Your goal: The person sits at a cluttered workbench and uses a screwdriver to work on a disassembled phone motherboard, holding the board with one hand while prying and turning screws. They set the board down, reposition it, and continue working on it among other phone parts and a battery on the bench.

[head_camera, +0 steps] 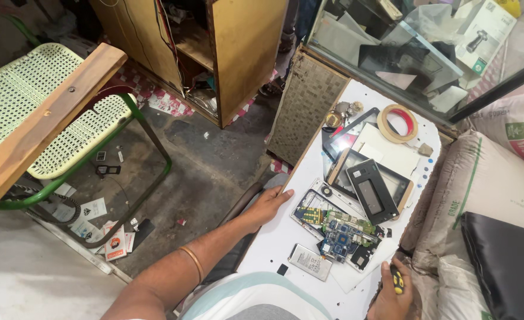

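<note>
While L hand [269, 204] lies flat on table edge [286, 237], R hand [392, 293] grips screwdriver [396, 280], opened phone [339, 228] btwn hands.

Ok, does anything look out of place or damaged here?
Yes: an opened phone lies on the white table with its circuit boards bare, between the left hand and right hand. Cards and packets are scattered on the floor under the green chair.

Phone repair shop, opened phone w/ circuit boards [342, 232], tape roll [397, 123], glass counter [416, 53]

Right hand [392, 296] cut off below.
</note>
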Demonstrator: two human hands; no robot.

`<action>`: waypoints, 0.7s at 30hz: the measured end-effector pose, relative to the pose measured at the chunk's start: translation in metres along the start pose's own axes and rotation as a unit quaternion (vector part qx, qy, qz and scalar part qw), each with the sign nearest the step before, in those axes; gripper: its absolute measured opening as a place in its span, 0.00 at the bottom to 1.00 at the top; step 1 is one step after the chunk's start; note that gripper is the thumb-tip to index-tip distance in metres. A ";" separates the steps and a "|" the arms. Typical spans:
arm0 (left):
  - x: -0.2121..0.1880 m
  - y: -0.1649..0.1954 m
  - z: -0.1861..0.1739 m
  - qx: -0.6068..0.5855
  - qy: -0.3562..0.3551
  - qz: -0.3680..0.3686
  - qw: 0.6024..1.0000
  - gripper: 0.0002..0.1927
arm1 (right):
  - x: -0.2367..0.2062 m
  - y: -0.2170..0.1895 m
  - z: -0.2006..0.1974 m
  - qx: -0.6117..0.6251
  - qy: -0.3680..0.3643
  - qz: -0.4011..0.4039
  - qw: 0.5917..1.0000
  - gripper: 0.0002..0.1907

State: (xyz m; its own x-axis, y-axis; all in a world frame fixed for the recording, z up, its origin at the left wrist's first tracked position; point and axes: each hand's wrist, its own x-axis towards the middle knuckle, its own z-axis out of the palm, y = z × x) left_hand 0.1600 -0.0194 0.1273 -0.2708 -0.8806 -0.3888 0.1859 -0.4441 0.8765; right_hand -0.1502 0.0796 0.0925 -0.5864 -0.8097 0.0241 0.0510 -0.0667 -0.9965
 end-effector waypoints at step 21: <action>0.035 0.020 0.004 -0.010 -0.005 0.117 0.993 0.19 | 0.026 0.003 0.003 0.040 -0.062 0.065 0.995 0.19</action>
State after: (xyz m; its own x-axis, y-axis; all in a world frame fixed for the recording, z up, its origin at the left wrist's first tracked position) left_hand 0.1509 -0.0587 0.1324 -0.2281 -0.9582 -0.1726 0.2640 -0.2315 0.9363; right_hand -0.1627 0.0566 0.0898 -0.4665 -0.8799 -0.0903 0.1868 0.0018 -0.9824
